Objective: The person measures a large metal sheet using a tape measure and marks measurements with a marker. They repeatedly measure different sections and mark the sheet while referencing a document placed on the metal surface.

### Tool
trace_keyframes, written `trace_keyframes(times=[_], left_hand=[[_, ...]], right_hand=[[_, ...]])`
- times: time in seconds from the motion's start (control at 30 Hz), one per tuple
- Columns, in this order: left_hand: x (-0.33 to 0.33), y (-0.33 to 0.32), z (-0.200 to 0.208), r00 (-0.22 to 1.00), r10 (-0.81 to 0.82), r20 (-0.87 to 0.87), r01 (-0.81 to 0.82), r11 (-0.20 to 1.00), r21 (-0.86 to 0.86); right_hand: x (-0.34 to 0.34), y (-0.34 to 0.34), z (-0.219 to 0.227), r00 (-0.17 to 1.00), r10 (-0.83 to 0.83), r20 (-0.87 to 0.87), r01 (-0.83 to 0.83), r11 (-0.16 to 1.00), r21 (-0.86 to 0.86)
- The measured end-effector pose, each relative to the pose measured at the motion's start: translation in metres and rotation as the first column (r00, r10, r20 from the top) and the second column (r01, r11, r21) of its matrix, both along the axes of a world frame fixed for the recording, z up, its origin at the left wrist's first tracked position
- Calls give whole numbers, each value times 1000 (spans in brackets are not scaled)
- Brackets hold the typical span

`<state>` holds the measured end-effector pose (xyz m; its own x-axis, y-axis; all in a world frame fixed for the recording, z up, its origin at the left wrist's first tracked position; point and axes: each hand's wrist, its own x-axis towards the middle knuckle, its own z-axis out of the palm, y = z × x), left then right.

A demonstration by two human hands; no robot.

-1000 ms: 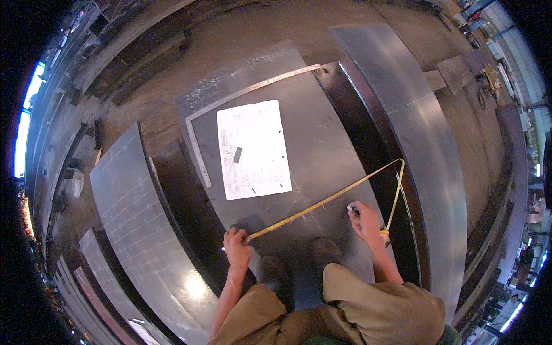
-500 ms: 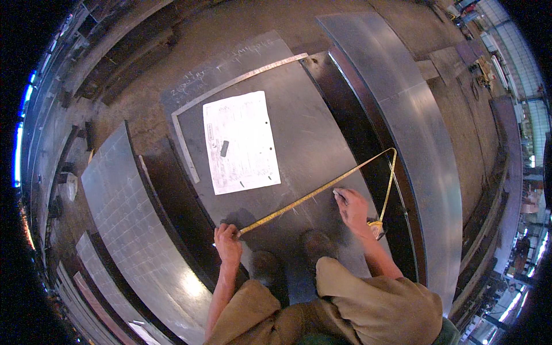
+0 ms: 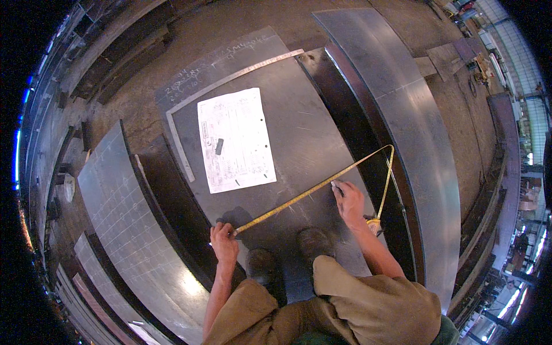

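On the left of my view, a grey steel plate carries a pale grid of lines and a bright patch of glare. The middle plate is flat, dull and scratched, with pale handwriting at its far end. Rightmost, I see a long plate with a brushed sheen.

By the middle plate's left edge, the left hand pinches the end of the tape. That thin yellow ribbon slants across the plate and past its right edge, bends sharply over the dark gap, and doubles back to its case. Just below the ribbon, the right hand grips a small white stick, fingers drawn together.

Around them, left to right: a thin metal square forms a corner about a white sheet, which bears a small dark block; two scuffed boots stand between the arms. The right wrist partly covers the case, so I cannot tell what supports it.
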<state>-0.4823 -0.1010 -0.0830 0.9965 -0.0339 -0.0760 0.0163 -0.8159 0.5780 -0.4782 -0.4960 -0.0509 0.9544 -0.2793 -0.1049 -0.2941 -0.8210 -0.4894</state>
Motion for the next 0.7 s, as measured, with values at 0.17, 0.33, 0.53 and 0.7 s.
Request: trace_keyframes(times=[0.17, 0.33, 0.53, 0.7], left_hand=[[3, -3, 4, 1000, -10, 7, 11, 999, -32], [2, -1, 4, 993, -49, 107, 51, 999, -15], [4, -1, 8, 999, -42, -18, 42, 999, 12], [5, -2, 10, 999, -30, -26, 31, 999, 16]], right_hand=[[1, -3, -8, 996, 37, 78, -33, 999, -42], [2, 1, -10, 987, 56, 150, -56, 998, -8], [2, 1, -9, 991, 74, 108, -73, 997, -13], [3, 0, -10, 995, -43, 94, 40, 999, 35]])
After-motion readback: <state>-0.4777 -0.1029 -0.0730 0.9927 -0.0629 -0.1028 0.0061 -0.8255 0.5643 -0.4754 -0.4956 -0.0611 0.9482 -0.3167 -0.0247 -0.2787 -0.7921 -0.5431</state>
